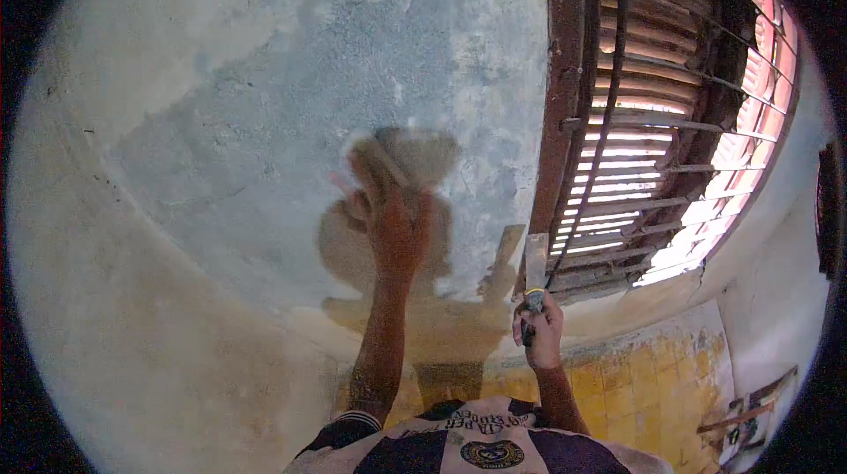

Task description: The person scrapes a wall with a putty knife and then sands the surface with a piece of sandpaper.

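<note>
My left hand [397, 223] is raised against the grey-blue patch of wall [291, 95], its fingers blurred and bent around something flat with a pale edge. What that flat thing is, I cannot make out; a dark shape beside it may be part of it or shadow. Lower and to the right, my right hand [543, 328] grips a putty knife [536, 262] by its black and yellow handle. The metal blade points upward, close to the wall's edge beside the window frame.
A window with a dark wooden frame [565, 104], metal bars and slatted shutters [648, 68] is on the right. Below it run yellow tiles [626, 390]. A wooden object [737, 421] stands at lower right. Shadows fall on the wall.
</note>
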Available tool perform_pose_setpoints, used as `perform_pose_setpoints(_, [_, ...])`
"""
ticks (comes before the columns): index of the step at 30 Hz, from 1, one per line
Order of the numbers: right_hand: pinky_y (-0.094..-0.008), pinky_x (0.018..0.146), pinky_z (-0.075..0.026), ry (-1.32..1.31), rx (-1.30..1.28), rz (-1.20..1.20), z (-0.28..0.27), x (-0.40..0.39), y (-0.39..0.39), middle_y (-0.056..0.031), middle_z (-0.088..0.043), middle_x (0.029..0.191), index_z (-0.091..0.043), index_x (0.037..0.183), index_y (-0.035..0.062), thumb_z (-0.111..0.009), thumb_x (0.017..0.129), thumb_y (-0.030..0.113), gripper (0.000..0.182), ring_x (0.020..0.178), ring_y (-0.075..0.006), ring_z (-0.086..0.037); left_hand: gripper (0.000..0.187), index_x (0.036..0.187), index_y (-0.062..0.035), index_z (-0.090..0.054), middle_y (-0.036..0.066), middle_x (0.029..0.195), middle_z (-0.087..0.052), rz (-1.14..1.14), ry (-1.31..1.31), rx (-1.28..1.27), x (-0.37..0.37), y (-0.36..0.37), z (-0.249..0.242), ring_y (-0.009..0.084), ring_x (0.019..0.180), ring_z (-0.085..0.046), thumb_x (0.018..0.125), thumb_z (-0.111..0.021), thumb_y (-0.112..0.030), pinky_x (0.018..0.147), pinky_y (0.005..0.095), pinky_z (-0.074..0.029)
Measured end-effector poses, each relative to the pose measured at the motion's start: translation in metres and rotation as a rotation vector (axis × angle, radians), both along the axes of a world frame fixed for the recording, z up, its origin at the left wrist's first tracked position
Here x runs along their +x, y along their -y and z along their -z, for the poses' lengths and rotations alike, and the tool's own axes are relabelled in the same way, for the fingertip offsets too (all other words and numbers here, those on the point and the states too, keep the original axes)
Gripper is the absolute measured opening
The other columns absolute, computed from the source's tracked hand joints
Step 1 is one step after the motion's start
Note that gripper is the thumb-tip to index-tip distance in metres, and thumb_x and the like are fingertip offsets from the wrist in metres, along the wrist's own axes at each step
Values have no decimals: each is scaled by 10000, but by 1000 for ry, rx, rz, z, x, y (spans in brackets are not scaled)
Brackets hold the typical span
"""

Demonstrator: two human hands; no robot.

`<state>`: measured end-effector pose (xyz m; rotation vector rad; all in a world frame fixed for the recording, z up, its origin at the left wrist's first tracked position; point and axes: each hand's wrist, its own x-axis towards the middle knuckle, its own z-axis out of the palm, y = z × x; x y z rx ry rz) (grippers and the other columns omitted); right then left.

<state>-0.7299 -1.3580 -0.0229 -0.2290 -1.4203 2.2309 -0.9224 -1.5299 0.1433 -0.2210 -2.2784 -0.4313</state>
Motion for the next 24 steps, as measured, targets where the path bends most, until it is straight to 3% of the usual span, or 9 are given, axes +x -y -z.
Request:
perform_pose_setpoints(3, [-256,378,-402,-8,-30,-12,-16,-1,7,-74,-572,708,-541,1067,37,-567,831,54,238,468,-143,-520,821,1537,2,-218,251,1620,-62,112,101,53,3,11,-10,437,1490,-20,971,-525,-508,1105,687,-128])
perform_pose_setpoints(7, [-258,379,-408,-7,-75,-68,-20,3,11,-70,-579,705,-542,1069,37,-569,837,56,234,470,-141,-525,840,1520,17,-238,298,1581,-174,285,41,511,-46,64,-37,492,1435,-206,958,-508,-547,1033,729,-237])
perform_pose_setpoints(9, [-258,380,-407,-14,-79,-62,-7,2,11,-71,-582,707,-542,1070,38,-570,837,54,235,470,-141,-524,835,1493,37,-278,320,1548,-243,157,-77,428,-59,67,-23,509,1409,-275,955,-506,-558,1038,711,-264])
perform_pose_setpoints(11, [-254,412,-430,-19,-67,-90,-1,0,9,-66,-595,739,-550,1092,42,-554,874,80,222,511,-130,-542,820,1449,70,-348,340,1503,-323,-176,-267,32,-73,49,17,514,1385,-319,955,-513,-562,1082,655,-263])
perform_pose_setpoints(14, [-248,444,-450,9,-43,-116,-2,-1,10,-59,-607,765,-558,1116,47,-538,909,107,217,548,-118,-555,939,1532,60,-161,223,1637,8,-105,-45,35,-30,29,-13,452,1493,5,953,-510,-591,1126,666,-52])
perform_pose_setpoints(16, [-252,377,-396,49,-62,-46,-12,-2,18,-70,-580,695,-547,1077,38,-570,833,54,245,456,-141,-509,857,1460,83,-305,283,1604,-91,80,-7,375,-82,70,5,456,1476,-115,950,-529,-570,1135,644,-115])
perform_pose_setpoints(19, [-253,375,-394,10,-67,-28,-18,1,22,-73,-578,689,-550,1069,35,-575,832,56,239,455,-140,-506,815,1432,73,-383,291,1602,-111,135,-94,597,-102,84,-17,455,1473,-156,944,-548,-559,1139,641,-133])
perform_pose_setpoints(22, [-234,484,-486,-40,-8,-93,17,-2,11,-42,-616,817,-578,1119,46,-542,934,144,212,663,-106,-602,897,1497,60,-261,238,1629,-44,3,-203,395,-51,52,-34,454,1488,-64,942,-530,-591,1113,681,-98])
perform_pose_setpoints(24, [-237,478,-485,-35,-47,-118,9,-2,14,-42,-620,825,-580,1113,44,-538,930,129,206,660,-108,-607,887,1514,65,-225,235,1617,-92,-132,-218,161,-28,40,-31,465,1467,-105,963,-504,-571,1093,678,-142])
